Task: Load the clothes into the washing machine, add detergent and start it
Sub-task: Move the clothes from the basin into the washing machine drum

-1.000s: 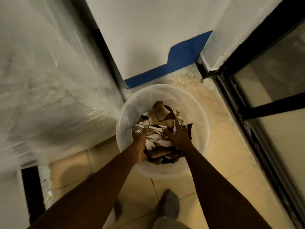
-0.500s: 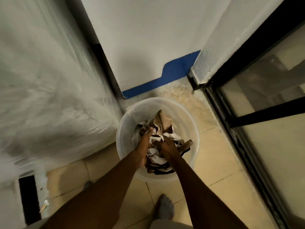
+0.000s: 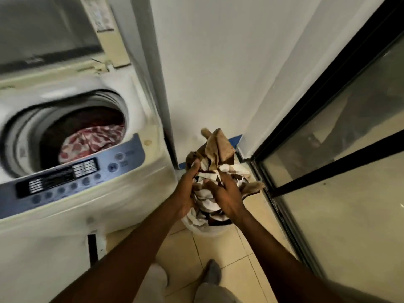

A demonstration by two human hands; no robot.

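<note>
Two hands lifting clothes beside the washer.
My left hand (image 3: 187,189) and right hand (image 3: 226,196) clamp the brown-and-white clothes (image 3: 215,162) above the bucket (image 3: 209,231); washer (image 3: 91,193) open at left.

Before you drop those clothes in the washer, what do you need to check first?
1. Lid up on the washing machine: ok.
2. Room in the drum: ok, only a red patterned cloth shows inside.
3. Left hand and right hand both gripping the brown and white clothes: ok.
4. No piece dangling loose: not ok, a brown end hangs off to the right.
5. Anything left in the bucket: cannot tell, the bundle hides it.
</note>
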